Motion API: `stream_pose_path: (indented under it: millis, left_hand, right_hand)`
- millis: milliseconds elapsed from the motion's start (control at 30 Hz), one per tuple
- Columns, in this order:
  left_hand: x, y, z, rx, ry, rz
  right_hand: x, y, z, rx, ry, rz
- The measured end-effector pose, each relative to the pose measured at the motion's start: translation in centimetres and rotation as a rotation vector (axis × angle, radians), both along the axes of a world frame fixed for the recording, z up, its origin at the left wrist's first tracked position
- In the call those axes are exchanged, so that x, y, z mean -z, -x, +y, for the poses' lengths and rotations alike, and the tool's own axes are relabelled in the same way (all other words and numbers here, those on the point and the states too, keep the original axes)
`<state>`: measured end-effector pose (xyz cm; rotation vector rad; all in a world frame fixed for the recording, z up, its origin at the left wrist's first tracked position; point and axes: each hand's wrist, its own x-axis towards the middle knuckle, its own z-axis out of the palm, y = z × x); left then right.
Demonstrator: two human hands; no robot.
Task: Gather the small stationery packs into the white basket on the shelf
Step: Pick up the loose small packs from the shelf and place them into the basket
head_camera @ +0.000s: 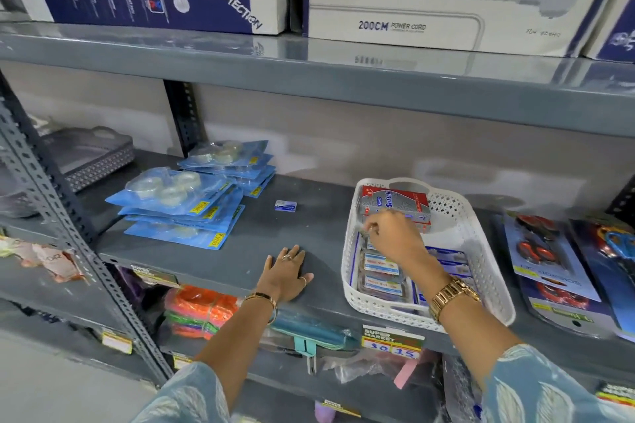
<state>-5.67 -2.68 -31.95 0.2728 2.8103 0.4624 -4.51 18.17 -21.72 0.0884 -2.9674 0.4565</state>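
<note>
A white perforated basket (472,240) stands on the grey shelf (240,251) at the right. It holds a red and silver box (395,203) at its far end and several small flat stationery packs (381,264) nearer me. My right hand (395,239) is inside the basket above those packs, fingers pinched together; whether anything is between them is hidden. One small blue pack (285,205) lies alone on the shelf, left of the basket. My left hand (287,273) rests flat on the shelf's front edge, fingers spread, holding nothing.
Two stacks of blue tape blister packs (178,206) lie at the left of the shelf. Carded scissors (546,251) lie right of the basket. A grey basket (92,154) sits far left. Large white and blue boxes (446,7) fill the shelf above.
</note>
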Motion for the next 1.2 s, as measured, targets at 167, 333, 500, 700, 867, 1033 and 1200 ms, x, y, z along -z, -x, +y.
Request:
stream_pose_path:
  millis: [167, 333, 500, 700, 867, 1033, 1200]
  left_hand:
    - [0.5, 2.3, -3.3, 0.036, 0.006, 0.059]
    - [0.7, 5.4, -6.1, 0.055, 0.004, 0.084]
    - [1.2, 6.7, -7.1, 0.088, -0.047, 0.099]
    - [1.8, 7.4, -7.5, 0.110, -0.073, 0.127]
    - [1.8, 7.4, -7.5, 0.116, -0.066, 0.116]
    - [1.5, 7.2, -7.4, 0.111, -0.074, 0.101]
    - [1.3, 7.2, -7.3, 0.101, -0.067, 0.091]
  right_hand:
    - [0.9, 4.2, -4.3, -0.089, 0.046, -0.004]
    - [2.7, 9.0, -8.2, -0.139, 0.061, -0.046]
    - [4.6, 12.8, -10.6, -0.092, 0.085, -0.104]
    - [6.0, 17.1, -12.8, -0.056, 0.075, -0.260]
    - [6.1, 19.0, -13.6, -0.104, -0.068, -0.355]
    - [5.7, 18.7, -13.9, -0.120, -0.188, -0.312]
    - [6.3, 16.7, -13.0, 0.044, 0.082, -0.245]
